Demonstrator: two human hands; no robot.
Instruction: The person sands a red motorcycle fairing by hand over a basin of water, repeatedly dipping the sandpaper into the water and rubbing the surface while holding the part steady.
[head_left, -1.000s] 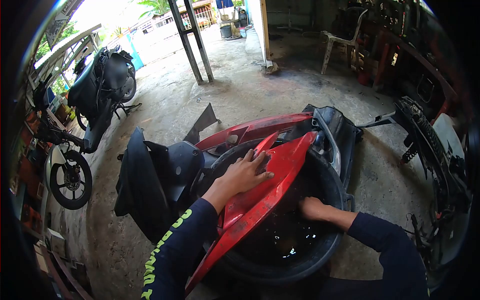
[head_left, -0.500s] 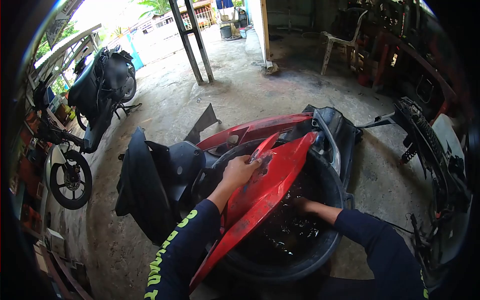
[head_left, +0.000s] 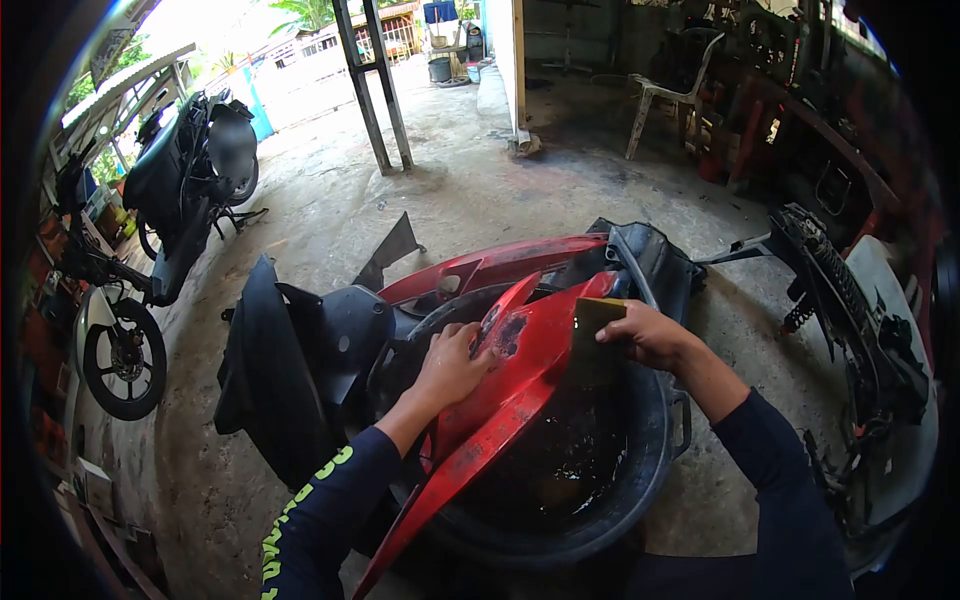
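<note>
A red motorcycle fairing (head_left: pixel 500 410) with scuffed dark patches leans across the rim of a round black tub (head_left: pixel 655 470) that holds dark water. My left hand (head_left: pixel 450 370) grips the fairing near its upper left edge, thumb on the worn patch. Above the tub, my right hand (head_left: pixel 645 335) pinches a dark, wet sheet of sandpaper (head_left: pixel 592 335) with a yellowish edge. The sheet sits against or just beside the fairing's upper right side; contact is hard to tell.
Black plastic body panels (head_left: pixel 290 370) and another red fairing (head_left: pixel 500 258) lie around the tub. A motorcycle (head_left: pixel 170 230) stands at left, a stripped frame (head_left: pixel 840 330) at right. Behind are a metal post (head_left: pixel 375 90) and a plastic chair (head_left: pixel 675 95).
My right hand has come up out of the tub's water with the sandpaper and moved to the fairing's upper part. My left hand stays on the fairing, its fingers shifted slightly.
</note>
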